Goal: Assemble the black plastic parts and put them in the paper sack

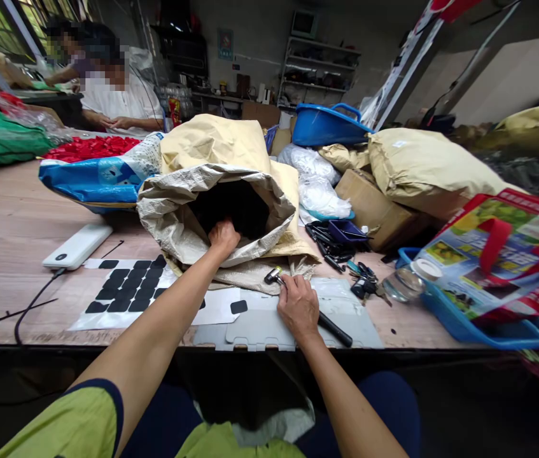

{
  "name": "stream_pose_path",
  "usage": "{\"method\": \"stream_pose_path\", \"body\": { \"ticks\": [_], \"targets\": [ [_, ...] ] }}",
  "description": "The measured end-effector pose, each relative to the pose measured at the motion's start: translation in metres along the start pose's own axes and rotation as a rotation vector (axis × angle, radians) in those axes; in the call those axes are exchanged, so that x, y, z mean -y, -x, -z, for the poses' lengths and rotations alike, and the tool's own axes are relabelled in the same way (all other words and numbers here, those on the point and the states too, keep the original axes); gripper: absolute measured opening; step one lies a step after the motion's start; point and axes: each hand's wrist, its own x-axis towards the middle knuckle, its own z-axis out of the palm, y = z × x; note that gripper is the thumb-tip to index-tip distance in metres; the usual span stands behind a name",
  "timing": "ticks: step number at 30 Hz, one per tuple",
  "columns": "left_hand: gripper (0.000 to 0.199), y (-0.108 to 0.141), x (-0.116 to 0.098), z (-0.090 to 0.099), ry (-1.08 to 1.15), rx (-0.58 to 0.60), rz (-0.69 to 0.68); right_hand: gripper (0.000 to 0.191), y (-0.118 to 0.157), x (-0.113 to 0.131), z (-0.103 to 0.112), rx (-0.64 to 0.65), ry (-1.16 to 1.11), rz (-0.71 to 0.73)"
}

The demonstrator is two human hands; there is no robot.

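Observation:
My left hand [224, 235] reaches into the mouth of a big tan woven sack [216, 141], which lies on its side with its pale rim folded back. Dark contents fill the opening, and my left fingers are hidden against them. Closed around a small hammer [335, 328], my right hand [298, 306] rests at the table's front edge. The metal hammer head sticks out left of the fingers and the black handle points to the lower right. Beneath this hand lies a grey flat board [259, 331]. White sheets with black rounded-square stickers [128, 287] lie to the left.
A white power bank [77, 247] with a cable lies at left, near a blue bag [92, 181] of red pieces. At right are black parts [324, 245], a clear jar [403, 284] and a blue basket [469, 327] holding a printed bag. Another person [121, 102] sits across the table.

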Motion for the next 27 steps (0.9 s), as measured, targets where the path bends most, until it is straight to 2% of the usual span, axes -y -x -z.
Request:
{"method": "stream_pose_path", "body": {
  "ticks": [2,4,7,8,10,12,15,19,23,27],
  "targets": [
    [0.035,0.003,0.003,0.012,0.021,0.019,0.018,0.028,0.000,0.000,-0.001,0.000,-0.004,-0.001],
    [0.031,0.012,0.009,0.026,0.095,-0.022,-0.040,0.027,0.000,0.000,-0.001,-0.003,-0.010,-0.005],
    [0.028,0.047,0.024,0.044,0.317,-0.086,-0.314,0.027,0.000,0.001,-0.001,-0.005,-0.010,-0.005],
    [0.027,0.062,0.030,0.047,0.388,-0.051,-0.421,0.027,0.000,0.001,-0.001,-0.004,-0.008,-0.006],
    [0.025,0.094,0.044,0.046,0.484,0.097,-0.599,0.027,0.000,0.001,0.000,-0.003,-0.006,-0.009],
    [0.021,0.119,0.059,0.037,0.499,0.249,-0.682,0.027,0.000,0.002,0.000,-0.003,-0.001,-0.010],
    [0.016,0.137,0.077,0.013,0.462,0.325,-0.664,0.028,0.000,0.002,-0.001,-0.002,0.011,-0.011],
    [0.018,0.136,0.087,-0.009,0.418,0.281,-0.639,0.028,0.000,0.002,-0.002,0.001,0.005,-0.021],
    [0.019,0.135,0.088,-0.011,0.401,0.255,-0.655,0.025,-0.004,0.000,-0.001,0.024,-0.014,-0.036],
    [0.018,0.134,0.090,-0.010,0.453,0.278,-0.643,0.028,-0.005,0.003,0.008,0.029,-0.119,-0.063]
  ]
}}
